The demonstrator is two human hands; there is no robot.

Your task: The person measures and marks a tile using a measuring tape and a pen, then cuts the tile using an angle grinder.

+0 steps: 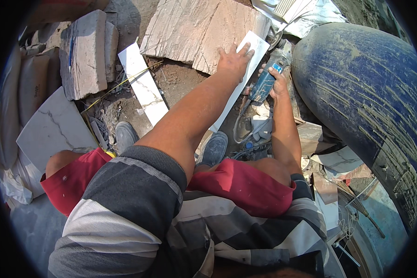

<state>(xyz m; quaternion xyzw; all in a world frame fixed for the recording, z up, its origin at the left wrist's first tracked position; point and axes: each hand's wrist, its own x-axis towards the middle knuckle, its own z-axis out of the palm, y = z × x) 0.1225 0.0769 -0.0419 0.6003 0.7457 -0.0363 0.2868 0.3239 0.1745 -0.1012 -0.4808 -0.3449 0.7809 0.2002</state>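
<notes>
My left hand (235,62) lies with fingers spread across a long white tile strip (230,104), pressing its far part against a rough pinkish stone slab (190,32). In my right hand (277,84) is a blue angle grinder (263,84), gripped round its body just right of the strip. The grinder's head points away from me, over the strip's right side; its disc is hard to make out. A second white tile strip (146,88) with grey veining lies to the left, crossed by a yellow measuring tape (119,84).
A big blue, mortar-streaked barrel (356,88) stands close on the right. Thick stone blocks (84,53) and a veined tile piece (55,123) are at the left. My shoes (213,147) rest near the strips, among rubble and the grinder's cord (236,129).
</notes>
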